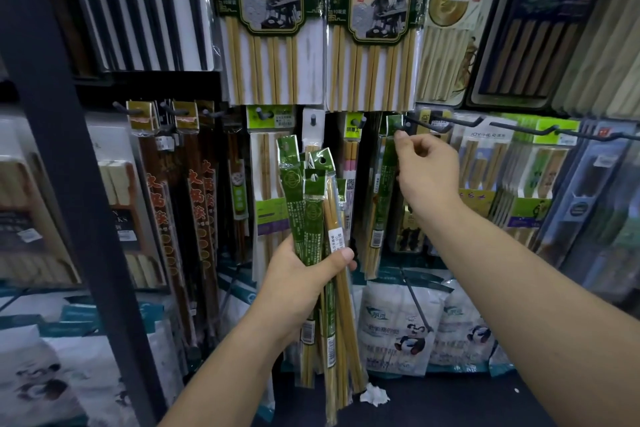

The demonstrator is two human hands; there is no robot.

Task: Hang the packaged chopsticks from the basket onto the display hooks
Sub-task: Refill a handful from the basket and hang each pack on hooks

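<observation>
Your right hand (426, 170) has its fingers curled in, and the thumb tip pinches the green header of a chopstick pack (382, 184) at the tip of a wire display hook (426, 125), just right of centre in the frame. Your left hand (301, 274) has fingers and thumb wrapped tight round a bundle of green packs (311, 204), upright at centre frame.

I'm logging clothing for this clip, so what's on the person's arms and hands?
Nothing visible: the left hand and right hand are bare, no gloves, rings or watch, and both forearms are uncovered to the frame's edge, no sleeve showing.
</observation>
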